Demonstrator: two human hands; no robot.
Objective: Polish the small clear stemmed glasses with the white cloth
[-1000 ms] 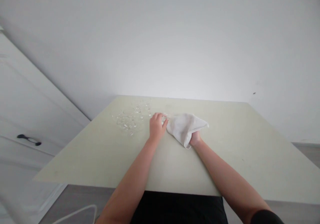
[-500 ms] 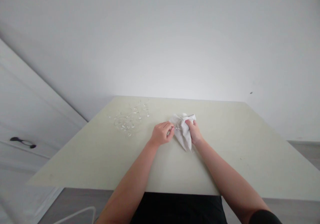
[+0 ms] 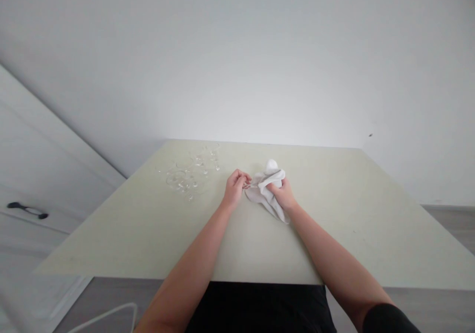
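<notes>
My left hand [image 3: 234, 188] is closed, its fingers pinching the slim clear end of a stemmed wine glass [image 3: 253, 186] just above the table. The rest of that glass is hidden in a crumpled white cloth [image 3: 273, 177]. From the right, my right hand [image 3: 284, 195] grips the cloth around the glass, thumb on top. A corner of the fabric hangs toward me, and a bunched white lump stands up at its far side.
Several clear stemmed glasses [image 3: 185, 178] stand grouped on the pale table [image 3: 334, 214], left of my hands. Behind the table is a white wall [image 3: 237, 66]. A white cabinet with a dark handle [image 3: 27, 209] is at the left.
My left hand has turned, its fingers now raised and pinching the glass's end. The cloth has shifted and refolded in my right hand, with more of it bunched upward at the far side.
</notes>
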